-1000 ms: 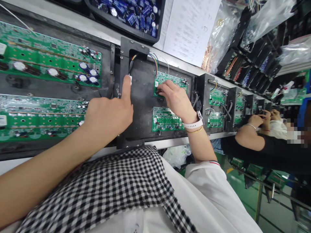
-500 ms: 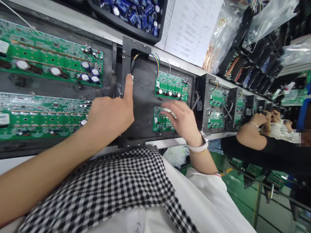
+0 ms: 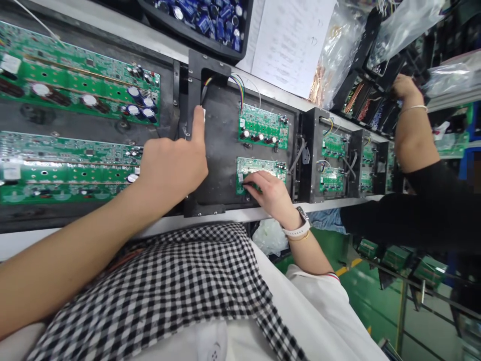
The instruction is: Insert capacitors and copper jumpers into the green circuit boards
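My left hand [image 3: 175, 165] lies over the near edge of a black carrier frame [image 3: 196, 93], index finger stretched out and its tip on the frame beside a small white strip. Its other fingers are curled under and mostly hidden. My right hand [image 3: 268, 193] is closed in a pinch at the lower green circuit board [image 3: 259, 164]. A small dark component [image 3: 247, 183] shows at its fingertips, against the board's left part; its exact kind cannot be made out. Above it sits the upper circuit board [image 3: 263, 123], with several capacitors in a row and coloured wires at its left.
Larger circuit boards [image 3: 90, 103] lie in a carrier at left. A black bin [image 3: 244, 45] of blue capacitors and a printed sheet [image 3: 291, 45] stand behind. More carriers [image 3: 313, 150] line up to the right, where a co-worker's arm [image 3: 417, 130] reaches into parts bins.
My right hand has come down onto the lower board and closed in a pinch there. My left hand stays on the frame. The co-worker's arm has reached up to the bins.
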The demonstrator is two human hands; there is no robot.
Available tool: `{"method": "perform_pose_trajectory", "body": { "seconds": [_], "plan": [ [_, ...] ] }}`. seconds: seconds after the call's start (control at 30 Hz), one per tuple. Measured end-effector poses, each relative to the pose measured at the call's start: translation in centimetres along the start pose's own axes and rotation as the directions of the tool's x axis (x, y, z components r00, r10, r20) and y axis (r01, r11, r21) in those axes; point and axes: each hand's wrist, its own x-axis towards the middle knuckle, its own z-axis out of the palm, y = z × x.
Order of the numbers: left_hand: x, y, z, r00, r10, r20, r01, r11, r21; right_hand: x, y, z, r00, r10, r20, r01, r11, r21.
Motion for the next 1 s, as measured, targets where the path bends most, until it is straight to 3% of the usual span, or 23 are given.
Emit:
{"method": "perform_pose_trajectory", "body": {
  "seconds": [0.27, 0.4, 0.6, 1.0],
  "plan": [
    [0.1, -0.3, 0.7, 1.000, -0.015, 0.013, 0.017, 0.993, -0.114, 0.3, 0.3, 0.7, 0.997, -0.030, -0.070, 0.032, 0.999, 0.025],
    [0.1, -0.3, 0.8, 1.000, -0.005, 0.000, 0.005, 0.987, -0.159, 0.2, 0.0, 0.6, 0.998, -0.053, -0.031, 0.050, 0.995, -0.092],
    [0.2, -0.3, 0.4, 0.999, 0.008, 0.032, -0.006, 0.999, -0.042, 0.1, -0.8, 0.2, 0.997, -0.039, 0.070, 0.060, 0.942, -0.331],
    [0.2, -0.4, 0.6, 1.000, 0.010, 0.027, -0.007, 0.994, -0.110, 0.1, -1.8, 0.0, 0.995, 0.025, 0.097, 0.020, 0.897, -0.442]
  ]
}}
